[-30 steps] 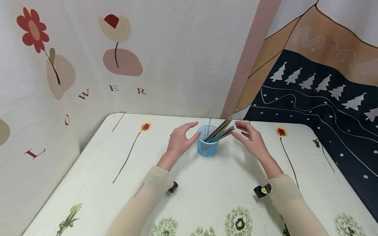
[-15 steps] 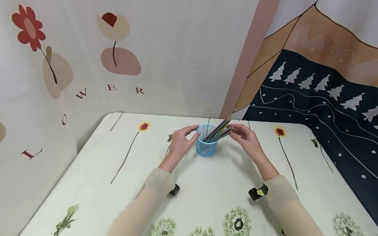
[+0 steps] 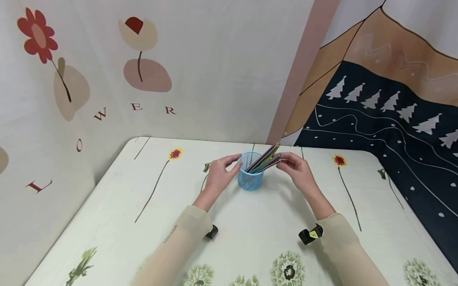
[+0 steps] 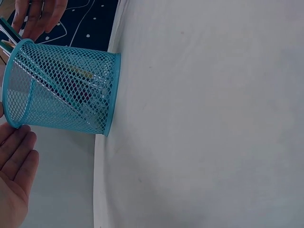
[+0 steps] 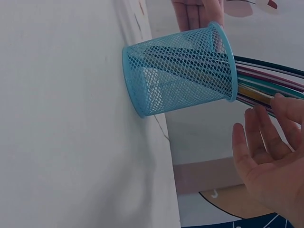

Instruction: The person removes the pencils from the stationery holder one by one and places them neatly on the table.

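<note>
A light blue mesh pen holder [image 3: 250, 180] stands upright at the far side of the white table. Several thin coloured sticks that look like pencils [image 3: 264, 160] lean out of it to the right. My left hand [image 3: 219, 174] is at its left side, thumb and fingers spread at the rim; in the left wrist view the fingers [image 4: 21, 152] look fairly straight beside the rim. At the right, my right hand [image 3: 297, 169] pinches at the outer ends of the pencils. In the right wrist view its fingertips [image 5: 278, 102] meet the pencils; the exact number held is hidden.
The white tabletop [image 3: 257, 222] is covered by a cloth with printed flowers. Behind it hangs a pale printed curtain [image 3: 222, 71], and a dark cloth [image 3: 358, 123] with printed trees hangs at the right. A black wrist camera [image 3: 310, 234] sits under the right sleeve.
My right hand has moved left to the pencil ends, and its fingers have drawn closer together. My left hand has come slightly nearer the rim. The pen holder stays in place.
</note>
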Action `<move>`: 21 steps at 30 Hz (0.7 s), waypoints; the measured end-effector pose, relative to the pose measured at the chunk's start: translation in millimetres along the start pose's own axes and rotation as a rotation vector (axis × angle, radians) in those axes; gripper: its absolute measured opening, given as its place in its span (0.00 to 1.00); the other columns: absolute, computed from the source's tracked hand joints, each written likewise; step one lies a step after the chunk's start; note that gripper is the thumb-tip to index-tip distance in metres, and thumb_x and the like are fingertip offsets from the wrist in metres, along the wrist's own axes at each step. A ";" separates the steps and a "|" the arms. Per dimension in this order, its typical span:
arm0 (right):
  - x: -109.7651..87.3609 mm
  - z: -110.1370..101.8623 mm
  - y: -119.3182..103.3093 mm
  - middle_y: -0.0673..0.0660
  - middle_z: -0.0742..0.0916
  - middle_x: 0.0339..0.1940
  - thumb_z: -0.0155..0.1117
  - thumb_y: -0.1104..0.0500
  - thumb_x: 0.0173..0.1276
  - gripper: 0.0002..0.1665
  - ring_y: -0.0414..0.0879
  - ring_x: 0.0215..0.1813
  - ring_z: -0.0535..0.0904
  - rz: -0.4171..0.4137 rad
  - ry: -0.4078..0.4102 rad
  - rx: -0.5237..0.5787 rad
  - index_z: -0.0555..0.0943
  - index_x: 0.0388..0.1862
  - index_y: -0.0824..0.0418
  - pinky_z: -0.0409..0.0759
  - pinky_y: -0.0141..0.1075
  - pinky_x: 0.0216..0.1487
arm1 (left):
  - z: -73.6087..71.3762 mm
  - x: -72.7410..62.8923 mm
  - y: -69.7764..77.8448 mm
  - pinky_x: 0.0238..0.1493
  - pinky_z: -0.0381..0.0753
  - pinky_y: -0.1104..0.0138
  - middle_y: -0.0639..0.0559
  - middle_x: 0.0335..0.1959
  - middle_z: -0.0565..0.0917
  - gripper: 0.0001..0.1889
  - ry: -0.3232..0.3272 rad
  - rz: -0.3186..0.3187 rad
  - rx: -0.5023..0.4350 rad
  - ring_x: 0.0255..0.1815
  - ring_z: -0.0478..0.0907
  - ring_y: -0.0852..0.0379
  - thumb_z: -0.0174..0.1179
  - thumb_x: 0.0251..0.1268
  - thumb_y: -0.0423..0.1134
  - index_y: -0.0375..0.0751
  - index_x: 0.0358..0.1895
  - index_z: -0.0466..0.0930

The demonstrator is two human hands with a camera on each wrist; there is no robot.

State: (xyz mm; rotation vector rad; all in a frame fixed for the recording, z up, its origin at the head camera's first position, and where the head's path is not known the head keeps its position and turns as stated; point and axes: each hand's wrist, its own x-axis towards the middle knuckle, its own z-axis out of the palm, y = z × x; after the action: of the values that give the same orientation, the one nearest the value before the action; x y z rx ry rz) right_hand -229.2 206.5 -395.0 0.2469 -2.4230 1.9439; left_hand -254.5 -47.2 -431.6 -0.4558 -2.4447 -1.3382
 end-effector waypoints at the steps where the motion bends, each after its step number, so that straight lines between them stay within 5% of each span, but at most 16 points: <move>1: 0.1 0.6 0.3 0.33 0.82 0.41 0.58 0.66 0.74 0.22 0.27 0.46 0.81 0.002 -0.002 0.009 0.72 0.63 0.75 0.81 0.19 0.52 | 0.1 -0.3 -0.1 0.57 0.86 0.57 0.47 0.53 0.88 0.16 0.000 0.000 -0.001 0.54 0.86 0.50 0.64 0.68 0.43 0.43 0.56 0.85; 16: -0.5 4.7 -2.7 0.44 0.83 0.46 0.60 0.65 0.73 0.17 0.31 0.46 0.79 0.006 0.017 -0.006 0.76 0.56 0.74 0.81 0.20 0.52 | 1.7 -2.1 0.0 0.59 0.84 0.60 0.48 0.54 0.87 0.16 -0.001 -0.001 0.010 0.58 0.84 0.50 0.64 0.68 0.42 0.44 0.57 0.85; 21: 1.0 5.8 -2.9 0.39 0.83 0.43 0.59 0.65 0.74 0.16 0.30 0.47 0.78 -0.016 0.030 -0.015 0.76 0.55 0.74 0.81 0.20 0.51 | 1.5 -2.1 0.0 0.60 0.84 0.60 0.48 0.54 0.87 0.16 0.005 0.004 0.007 0.58 0.84 0.50 0.64 0.68 0.42 0.43 0.57 0.85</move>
State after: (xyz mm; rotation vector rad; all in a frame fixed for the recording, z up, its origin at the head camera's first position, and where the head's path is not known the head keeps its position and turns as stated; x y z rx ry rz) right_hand -229.3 200.2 -393.4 0.2345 -2.4086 1.9078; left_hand -252.8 -46.1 -433.2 -0.4551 -2.4428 -1.3271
